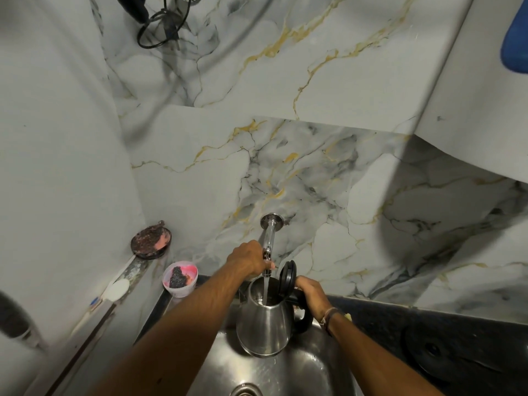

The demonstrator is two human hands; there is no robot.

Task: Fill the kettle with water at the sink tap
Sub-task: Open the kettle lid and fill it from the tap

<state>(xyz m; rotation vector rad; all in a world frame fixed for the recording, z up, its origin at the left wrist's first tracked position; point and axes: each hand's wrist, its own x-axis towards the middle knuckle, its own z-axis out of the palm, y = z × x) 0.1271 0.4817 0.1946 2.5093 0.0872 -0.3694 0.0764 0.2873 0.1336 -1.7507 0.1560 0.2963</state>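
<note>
A steel kettle (264,324) with a black handle hangs over the steel sink (308,370), its black lid (287,277) flipped open and upright. My right hand (310,292) grips the kettle's handle. A chrome tap (270,232) juts from the marble wall, and a stream of water (265,290) falls from it into the kettle's open mouth. My left hand (250,260) is closed around the tap's handle just above the kettle.
A white cup with pink and dark residue (180,278) stands at the sink's back left corner. A round dark dish (151,240) rests on the ledge beside the wall. A black counter (428,335) runs to the right of the sink. Cables (160,27) hang above.
</note>
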